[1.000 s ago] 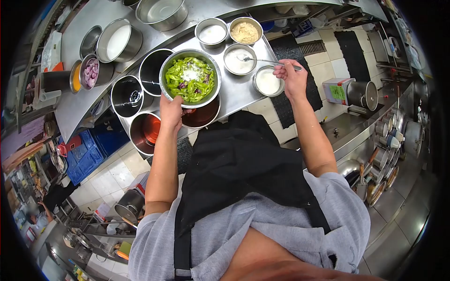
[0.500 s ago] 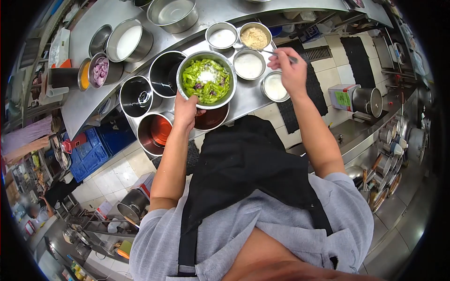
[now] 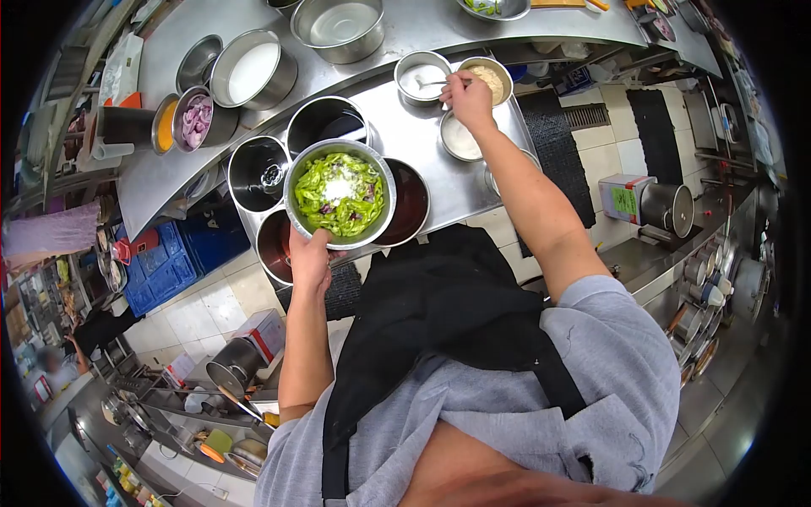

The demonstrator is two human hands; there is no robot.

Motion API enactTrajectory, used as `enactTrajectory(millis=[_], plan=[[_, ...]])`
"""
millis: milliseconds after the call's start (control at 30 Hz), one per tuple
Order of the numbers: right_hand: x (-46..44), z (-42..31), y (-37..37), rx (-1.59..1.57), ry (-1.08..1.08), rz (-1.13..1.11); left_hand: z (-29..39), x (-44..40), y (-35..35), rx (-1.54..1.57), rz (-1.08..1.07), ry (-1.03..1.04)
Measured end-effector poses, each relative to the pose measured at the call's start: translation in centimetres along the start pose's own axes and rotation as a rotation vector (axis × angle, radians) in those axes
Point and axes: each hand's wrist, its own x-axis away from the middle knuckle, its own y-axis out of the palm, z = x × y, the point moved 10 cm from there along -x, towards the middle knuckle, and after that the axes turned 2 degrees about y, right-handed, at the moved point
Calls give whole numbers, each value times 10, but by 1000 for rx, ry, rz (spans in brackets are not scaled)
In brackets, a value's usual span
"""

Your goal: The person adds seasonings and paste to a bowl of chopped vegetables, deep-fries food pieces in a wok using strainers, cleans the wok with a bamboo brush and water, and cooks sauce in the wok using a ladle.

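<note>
My left hand (image 3: 311,258) grips the near rim of a metal bowl (image 3: 382,221) holding sliced green vegetables (image 3: 325,186) with a white powder (image 3: 341,188) on top. The bowl is above the dark liquid pots. At the far side of the tray, my right hand (image 3: 467,95) is closed on a spoon (image 3: 436,83), whose tip is over the bowl of white powder (image 3: 422,72). Right beside that hand stand a bowl of tan paste or powder (image 3: 490,78) and another bowl of white contents (image 3: 460,137).
Pots of dark liquid (image 3: 257,173) and of reddish liquid (image 3: 404,203) stand on the metal tray (image 3: 448,190). Behind it, the steel counter (image 3: 160,182) bears a pot of white liquid (image 3: 253,72) and chopped purple onion (image 3: 198,118). A person (image 3: 63,363) is at far left.
The spoon and my right hand have moved from the nearer white bowls to the far one. My left hand has brought the vegetable bowl lower and closer to my body.
</note>
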Motion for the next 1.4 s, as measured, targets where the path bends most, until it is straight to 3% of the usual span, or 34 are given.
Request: enactTrajectory(millis=[333,1400], plan=[[14,13,-33,-386,206,97,3,-6,-8,32,4,-3],[42,-13,-66,-501,219,153,10,-23,21,-13,-52,-36]])
